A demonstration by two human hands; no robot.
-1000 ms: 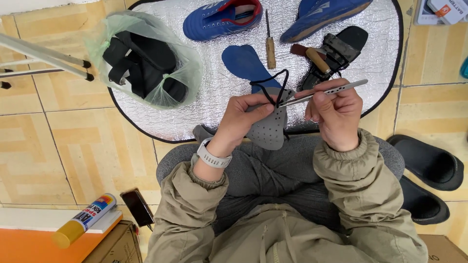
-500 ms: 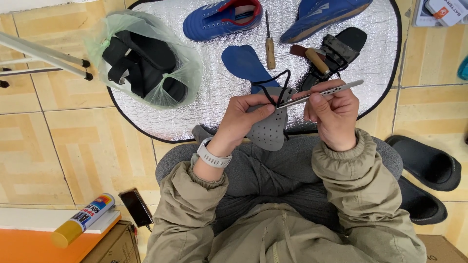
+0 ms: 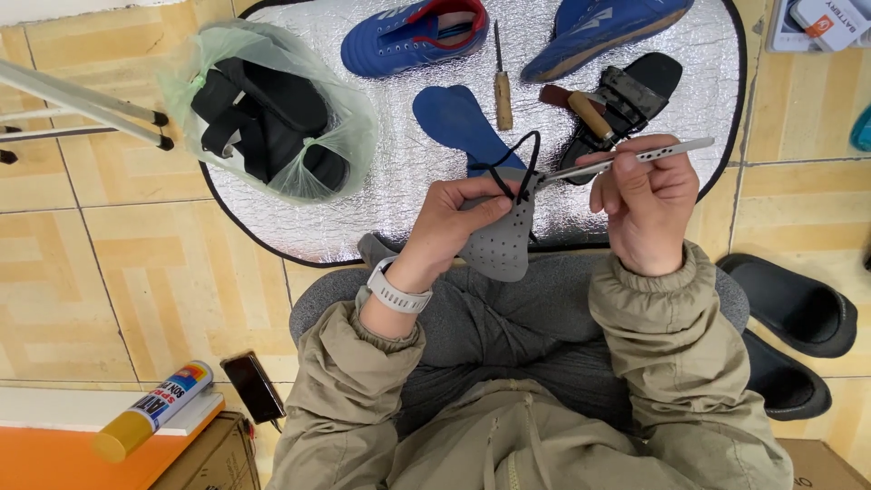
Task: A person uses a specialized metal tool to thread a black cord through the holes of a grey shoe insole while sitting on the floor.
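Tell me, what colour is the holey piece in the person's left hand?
Grey, dotted with small holes: the perforated piece shows best in the head view, pinched by the left hand.

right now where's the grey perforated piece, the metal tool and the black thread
grey perforated piece (image 3: pixel 501 243), head view, on its lower holed face below the left thumb
metal tool (image 3: pixel 671 151), head view, on the flat handle end past the right hand
black thread (image 3: pixel 533 145), head view, top of the loop

Blue shoe cut off by top edge. Black sandals hazy inside green plastic bag. Left hand covers grey perforated insole's upper end. Cardboard box cut at bottom edge.
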